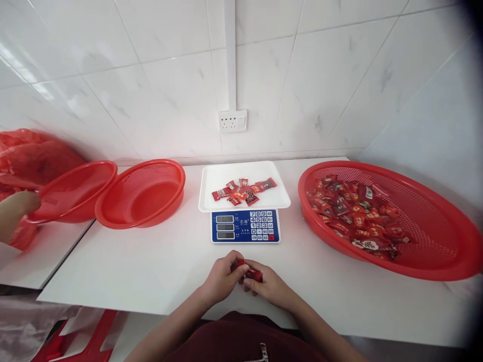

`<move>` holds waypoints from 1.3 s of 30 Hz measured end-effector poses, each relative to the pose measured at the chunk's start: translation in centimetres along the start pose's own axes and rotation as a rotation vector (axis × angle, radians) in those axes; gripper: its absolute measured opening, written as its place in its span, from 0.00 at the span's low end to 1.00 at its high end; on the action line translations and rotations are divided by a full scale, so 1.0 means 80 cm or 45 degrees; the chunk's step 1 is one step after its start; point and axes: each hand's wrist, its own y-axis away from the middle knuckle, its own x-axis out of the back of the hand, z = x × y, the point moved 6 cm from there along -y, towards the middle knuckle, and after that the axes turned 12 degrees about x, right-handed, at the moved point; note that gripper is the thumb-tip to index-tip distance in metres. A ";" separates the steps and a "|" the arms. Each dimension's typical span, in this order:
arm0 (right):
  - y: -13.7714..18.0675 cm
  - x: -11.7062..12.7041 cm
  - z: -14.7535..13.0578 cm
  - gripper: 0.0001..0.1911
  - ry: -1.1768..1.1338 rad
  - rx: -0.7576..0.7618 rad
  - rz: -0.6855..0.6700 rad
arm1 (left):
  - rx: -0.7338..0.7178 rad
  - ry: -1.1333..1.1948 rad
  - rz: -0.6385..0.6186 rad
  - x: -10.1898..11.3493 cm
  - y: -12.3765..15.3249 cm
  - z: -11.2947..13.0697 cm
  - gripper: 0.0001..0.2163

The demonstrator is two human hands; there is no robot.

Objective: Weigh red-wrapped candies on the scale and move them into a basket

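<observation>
Just in front of the scale, my left hand (222, 277) and my right hand (268, 287) meet over the table edge. Between them is a small red-wrapped candy (252, 274), partly covered by the fingers of both hands. Beyond my hands stands a blue electronic scale (245, 239) with number keys and displays. Its white weighing tray (211, 176) carries several red packets (247, 194) of candy lying loosely in the middle.
A large red basket (441, 234) on the right holds many wrapped candies (358, 216). To the left stand a red basket (141, 196) with nothing visible inside and another red basket (79, 193), which another person's hand (22, 206) reaches. Red plastic bags (33, 156) lie behind.
</observation>
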 end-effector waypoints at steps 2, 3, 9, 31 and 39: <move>-0.002 -0.002 -0.009 0.18 0.004 0.041 -0.072 | -0.066 -0.152 -0.034 -0.004 0.001 0.008 0.07; -0.002 -0.003 -0.012 0.17 -0.002 0.053 -0.108 | -0.109 -0.218 -0.070 -0.007 0.003 0.013 0.06; -0.005 -0.002 0.002 0.18 -0.143 -0.045 -0.194 | -0.233 -0.476 0.023 0.006 -0.002 0.034 0.09; -0.005 0.013 0.014 0.29 -0.337 -0.082 -0.048 | -0.202 -1.042 0.591 0.154 -0.134 0.114 0.10; -0.005 0.014 0.014 0.29 -0.369 -0.084 -0.045 | -0.190 -0.810 0.845 0.178 -0.118 0.123 0.21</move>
